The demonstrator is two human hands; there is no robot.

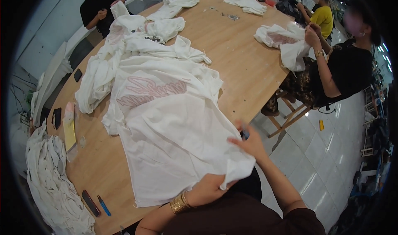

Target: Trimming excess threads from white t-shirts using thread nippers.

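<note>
A white T-shirt (174, 144) with pink outlined lettering across it lies spread on the wooden table, its near corner drawn over the edge toward my lap. At that corner, my left hand (210, 189), with gold bracelets at the wrist, is closed on the hem; a fold of cloth hangs over its fingers. My right hand (250, 144) is beside the shirt's right edge, blurred, thumb toward the cloth. In its fingers sits a small dark bluish tool (245, 133), too smeared to name its kind.
More white shirts (97, 81) are heaped beyond and left. A cloth pile (54, 181) stands left of the table (236, 65). Blue snips (104, 205), a dark red-edged object (91, 203) and a phone (77, 75) lie leftward. Co-workers (340, 69) sit right; another person (101, 9) stands far left.
</note>
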